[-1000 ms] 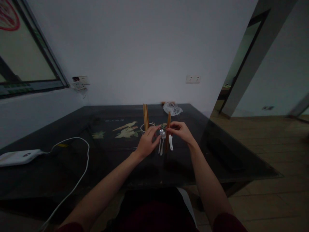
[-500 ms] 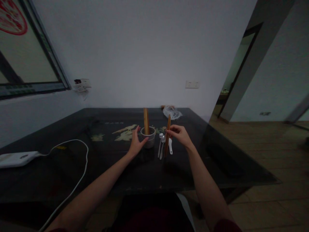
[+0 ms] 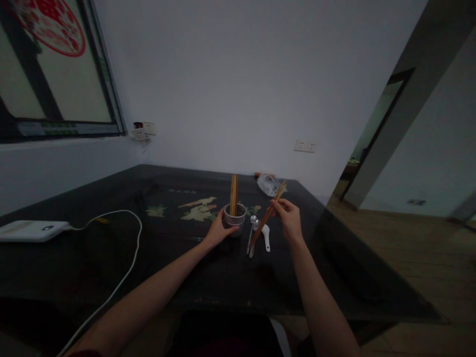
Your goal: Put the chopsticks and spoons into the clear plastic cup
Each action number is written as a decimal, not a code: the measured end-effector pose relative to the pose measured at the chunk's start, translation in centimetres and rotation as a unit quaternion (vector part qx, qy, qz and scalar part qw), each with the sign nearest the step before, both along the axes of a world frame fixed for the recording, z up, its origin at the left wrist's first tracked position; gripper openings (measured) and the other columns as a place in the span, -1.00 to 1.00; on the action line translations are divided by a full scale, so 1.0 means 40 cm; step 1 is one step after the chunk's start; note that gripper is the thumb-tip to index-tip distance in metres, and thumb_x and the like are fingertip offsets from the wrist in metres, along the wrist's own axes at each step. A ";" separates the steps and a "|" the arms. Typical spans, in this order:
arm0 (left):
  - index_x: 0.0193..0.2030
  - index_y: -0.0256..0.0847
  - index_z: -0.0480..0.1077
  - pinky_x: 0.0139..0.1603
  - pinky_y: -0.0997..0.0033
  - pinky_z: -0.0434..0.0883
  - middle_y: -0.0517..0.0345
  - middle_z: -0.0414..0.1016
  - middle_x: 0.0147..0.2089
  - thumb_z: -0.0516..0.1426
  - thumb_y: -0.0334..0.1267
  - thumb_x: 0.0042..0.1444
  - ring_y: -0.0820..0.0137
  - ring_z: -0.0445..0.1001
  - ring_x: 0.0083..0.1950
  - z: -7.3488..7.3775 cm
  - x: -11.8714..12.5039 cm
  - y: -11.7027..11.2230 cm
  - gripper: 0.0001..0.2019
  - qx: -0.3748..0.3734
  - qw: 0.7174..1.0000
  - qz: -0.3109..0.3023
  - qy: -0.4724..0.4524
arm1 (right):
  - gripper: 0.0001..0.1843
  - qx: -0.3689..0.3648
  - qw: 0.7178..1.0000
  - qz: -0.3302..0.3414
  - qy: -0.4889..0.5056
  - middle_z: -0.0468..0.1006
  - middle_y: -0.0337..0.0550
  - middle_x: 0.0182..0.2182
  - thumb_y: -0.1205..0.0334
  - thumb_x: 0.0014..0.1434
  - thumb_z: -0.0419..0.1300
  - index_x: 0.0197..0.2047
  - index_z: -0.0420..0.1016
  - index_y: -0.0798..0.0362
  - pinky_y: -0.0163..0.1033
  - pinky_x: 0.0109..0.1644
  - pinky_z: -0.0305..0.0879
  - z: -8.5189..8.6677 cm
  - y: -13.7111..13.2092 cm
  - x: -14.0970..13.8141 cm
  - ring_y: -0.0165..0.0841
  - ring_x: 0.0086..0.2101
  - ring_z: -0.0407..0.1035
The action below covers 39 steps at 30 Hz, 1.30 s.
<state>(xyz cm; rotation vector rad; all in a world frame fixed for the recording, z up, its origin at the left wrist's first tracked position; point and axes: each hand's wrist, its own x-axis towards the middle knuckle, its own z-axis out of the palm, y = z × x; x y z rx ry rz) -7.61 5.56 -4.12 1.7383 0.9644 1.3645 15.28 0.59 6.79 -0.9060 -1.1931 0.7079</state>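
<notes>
The loose chopsticks (image 3: 264, 221) are in the person's right hand (image 3: 290, 220), over the worktop (image 3: 178, 277) just right of the cup, and they lie on a slant: the long axis runs from the upper end, pointing away and to the right, down to the lower end, pointing left and back toward the person. From here I can't tell whether that lower end touches the metal spoons (image 3: 255, 224) beneath it. The right fingers are pinched together on the sticks, nearer the upper end. The left hand (image 3: 218, 231) is curled round the left side of the grey cup (image 3: 240, 222), thumb across the front, its fingers spread as wide as the cup. Out of the cup stands a bunch of chopsticks (image 3: 234, 194), nearly upright. Just right of the metal spoons lies a white spoon (image 3: 267, 238), handle toward the person. Farther back, near the wall, sits a crumpled plastic bag (image 3: 268, 184).
</notes>
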 end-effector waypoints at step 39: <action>0.08 -0.26 0.27 0.14 0.12 0.31 -0.09 0.43 0.07 0.34 -0.20 -0.21 0.15 0.41 0.08 0.007 0.001 -0.001 -0.34 -0.030 1.000 -0.001 -0.007 | -0.90 -0.103 0.930 -0.039 -0.351 0.58 -0.21 -0.52 0.24 0.01 0.31 -0.40 0.54 0.09 -0.35 -0.32 0.43 0.060 0.276 -0.165 -0.39 -0.51 0.50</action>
